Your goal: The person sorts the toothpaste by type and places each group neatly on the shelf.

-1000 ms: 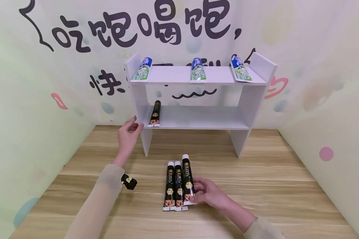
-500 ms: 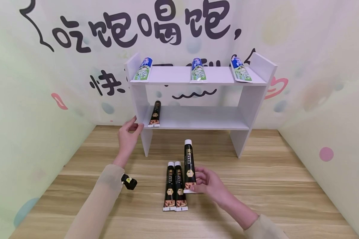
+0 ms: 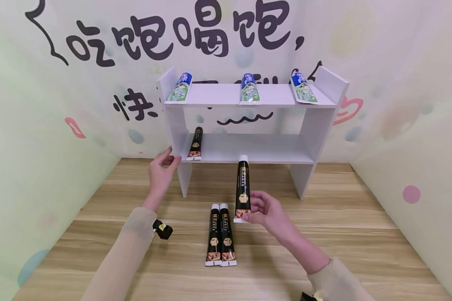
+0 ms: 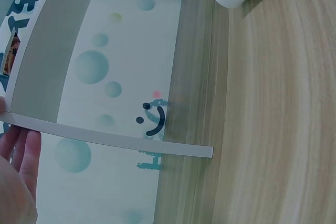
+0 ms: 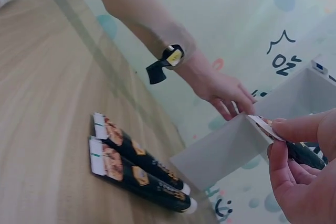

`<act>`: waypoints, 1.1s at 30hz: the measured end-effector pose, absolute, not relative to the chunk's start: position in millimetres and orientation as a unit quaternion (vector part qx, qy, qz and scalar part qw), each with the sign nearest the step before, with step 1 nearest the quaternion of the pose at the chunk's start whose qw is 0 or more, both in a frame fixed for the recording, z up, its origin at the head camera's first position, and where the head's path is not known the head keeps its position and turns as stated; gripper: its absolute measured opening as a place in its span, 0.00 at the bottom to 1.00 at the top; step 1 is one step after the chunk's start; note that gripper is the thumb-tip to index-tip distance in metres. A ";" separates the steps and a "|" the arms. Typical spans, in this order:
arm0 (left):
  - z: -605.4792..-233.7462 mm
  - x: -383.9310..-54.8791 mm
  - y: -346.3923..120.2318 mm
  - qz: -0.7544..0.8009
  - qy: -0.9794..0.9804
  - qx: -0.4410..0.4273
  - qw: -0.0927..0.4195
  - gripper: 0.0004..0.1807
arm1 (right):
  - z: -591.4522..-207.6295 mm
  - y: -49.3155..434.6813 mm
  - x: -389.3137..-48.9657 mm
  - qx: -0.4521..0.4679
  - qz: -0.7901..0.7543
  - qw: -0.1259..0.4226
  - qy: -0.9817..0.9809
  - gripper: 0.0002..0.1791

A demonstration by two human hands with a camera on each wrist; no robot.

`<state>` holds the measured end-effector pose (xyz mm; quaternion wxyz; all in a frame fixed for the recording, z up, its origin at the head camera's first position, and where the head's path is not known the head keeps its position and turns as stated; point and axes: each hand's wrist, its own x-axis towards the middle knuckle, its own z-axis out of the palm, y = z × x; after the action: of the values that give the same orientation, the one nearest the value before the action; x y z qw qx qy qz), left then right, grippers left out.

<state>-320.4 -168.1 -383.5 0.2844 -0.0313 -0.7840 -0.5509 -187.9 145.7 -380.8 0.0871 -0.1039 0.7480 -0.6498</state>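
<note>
My right hand (image 3: 269, 213) pinches a black toothpaste tube (image 3: 242, 188) by its flat crimped end, thumb on top, with the white cap pointing up and away. This tube is held above the table, in front of the white shelf (image 3: 256, 156). At the shelf's left side panel, my left hand (image 3: 162, 169) holds the front edge between thumb and fingers; the left wrist view shows the fingers (image 4: 26, 153) along the panel's outer face. Two more black toothpaste tubes (image 5: 142, 174) lie side by side on the table. Another black tube (image 3: 195, 144) lies at the left end of the middle board.
Three blue-and-green toothpaste tubes (image 3: 250, 88) lie spaced along the top board, at left, middle and right. The wooden table (image 3: 165, 271) runs back to a printed wall (image 3: 226, 25), with walls at both sides.
My right hand has lifted the black toothpaste tube away from the two beside it and carried it up and forward toward the shelf. The left hand stays at the side panel.
</note>
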 end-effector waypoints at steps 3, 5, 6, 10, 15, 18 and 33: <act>-383.1 -320.0 -168.1 -0.551 -0.783 -0.033 0.286 0.24 | -372.6 146.0 -191.7 -0.104 -0.651 0.077 0.748 0.39; -383.4 -320.1 -168.4 -0.550 -0.784 -0.032 0.286 0.24 | -367.5 145.7 -194.1 -0.104 -0.650 0.071 0.749 0.39; -383.7 -320.2 -168.7 -0.548 -0.785 -0.032 0.286 0.24 | -365.2 145.5 -195.3 -0.103 -0.649 0.068 0.750 0.39; -384.2 -319.6 -169.7 -0.546 -0.787 -0.033 0.285 0.24 | -357.0 144.4 -201.2 -0.110 -0.648 0.061 0.751 0.39; -385.0 -320.1 -170.8 -0.548 -0.787 -0.031 0.283 0.24 | -346.3 144.4 -210.1 -0.117 -0.637 0.053 0.760 0.39; -385.4 -321.2 -171.0 -0.549 -0.786 -0.031 0.281 0.25 | -339.6 144.6 -215.9 -0.113 -0.629 0.048 0.768 0.39; -384.8 -322.1 -170.7 -0.563 -0.781 -0.032 0.269 0.25 | -318.8 136.6 -233.8 -0.110 -0.632 0.048 0.766 0.40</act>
<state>-322.1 -170.7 -384.8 0.2687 -0.0325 -0.7810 -0.5628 -233.8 136.6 -318.8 0.0477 -0.1099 0.7660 -0.6316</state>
